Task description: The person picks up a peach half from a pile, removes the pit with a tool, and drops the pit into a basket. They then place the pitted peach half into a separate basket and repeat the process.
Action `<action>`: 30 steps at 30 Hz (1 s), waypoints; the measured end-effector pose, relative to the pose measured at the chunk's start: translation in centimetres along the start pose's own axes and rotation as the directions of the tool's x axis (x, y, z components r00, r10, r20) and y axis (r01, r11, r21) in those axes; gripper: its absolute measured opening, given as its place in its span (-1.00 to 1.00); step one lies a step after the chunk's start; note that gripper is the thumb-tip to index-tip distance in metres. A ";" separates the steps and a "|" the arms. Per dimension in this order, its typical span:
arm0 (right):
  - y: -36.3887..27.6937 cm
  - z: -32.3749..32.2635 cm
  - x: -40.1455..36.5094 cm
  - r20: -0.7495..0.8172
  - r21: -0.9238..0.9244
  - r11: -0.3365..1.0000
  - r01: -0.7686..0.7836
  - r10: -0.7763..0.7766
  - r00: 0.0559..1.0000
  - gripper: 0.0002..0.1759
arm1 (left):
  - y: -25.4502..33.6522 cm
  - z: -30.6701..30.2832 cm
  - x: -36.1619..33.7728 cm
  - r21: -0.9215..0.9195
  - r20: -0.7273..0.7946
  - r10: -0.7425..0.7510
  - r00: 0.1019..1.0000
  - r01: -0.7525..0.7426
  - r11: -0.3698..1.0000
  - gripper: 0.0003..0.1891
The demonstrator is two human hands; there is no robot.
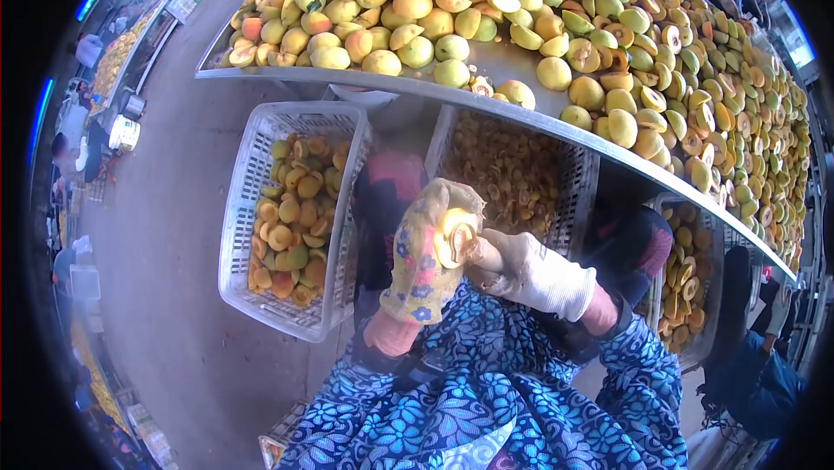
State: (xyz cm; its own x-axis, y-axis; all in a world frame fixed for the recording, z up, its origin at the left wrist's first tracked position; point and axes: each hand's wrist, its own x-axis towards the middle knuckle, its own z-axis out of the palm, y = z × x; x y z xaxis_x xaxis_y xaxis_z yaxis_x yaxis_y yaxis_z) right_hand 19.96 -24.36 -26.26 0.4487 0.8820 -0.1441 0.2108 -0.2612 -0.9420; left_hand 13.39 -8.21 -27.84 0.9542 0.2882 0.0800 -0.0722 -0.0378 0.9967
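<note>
My left hand (423, 253), in a yellowish flowered glove, is closed around a halved peach (453, 238) with its cut face turned toward my right hand. My right hand (530, 270), in a white glove with brown-stained fingertips, is closed and pressed against that cut face. A thin curved edge (465, 242) shows in the flesh, apparently part of a small pitting tool held in my right fingers; its handle is mostly hidden. Both hands are above my lap, in front of a crate of brown pits (566, 196).
A metal table (391, 83) heaped with halved peaches (599, 53) spans the front. A white crate (334, 296) of peach halves stands at left, another crate (708, 331) at right. Other people (760, 374) work at the right edge and far left, beyond the concrete floor (174, 235).
</note>
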 end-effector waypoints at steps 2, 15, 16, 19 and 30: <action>-0.3 -0.2 0.0 0.019 0.003 0.998 -0.060 0.059 0.998 -0.76 | -0.4 0.2 -0.1 0.002 -0.009 0.007 1.000 -0.007 1.000 -0.74; -1.1 2.5 -1.0 -0.088 0.372 0.924 -0.084 0.125 0.988 -0.60 | 0.5 0.7 -0.2 -0.472 -0.085 -0.041 0.996 -0.004 0.882 -0.59; -1.1 2.6 -1.0 -0.091 0.374 0.924 -0.084 0.126 0.988 -0.60 | 0.5 0.7 -0.2 -0.427 -0.102 -0.029 0.994 -0.017 0.904 -0.59; -1.0 2.9 -1.1 -0.020 0.533 0.843 -0.068 0.093 0.995 -0.56 | 0.4 0.6 -0.2 -0.345 -0.121 0.013 0.993 -0.055 0.937 -0.60; 0.8 2.2 0.2 0.086 0.624 0.764 -0.166 0.144 0.986 -0.63 | 0.0 -0.2 0.8 0.053 -0.063 0.155 0.986 -0.151 0.987 -0.52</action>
State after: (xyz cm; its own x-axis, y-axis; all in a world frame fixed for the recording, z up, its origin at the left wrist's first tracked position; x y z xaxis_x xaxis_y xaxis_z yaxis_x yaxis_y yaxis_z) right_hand 18.34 -23.53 -27.73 0.3982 0.8656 -0.3035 -0.4550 -0.1009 -0.8848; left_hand 14.12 -7.83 -27.80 0.9115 0.3384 0.2340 -0.2002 -0.1319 0.9708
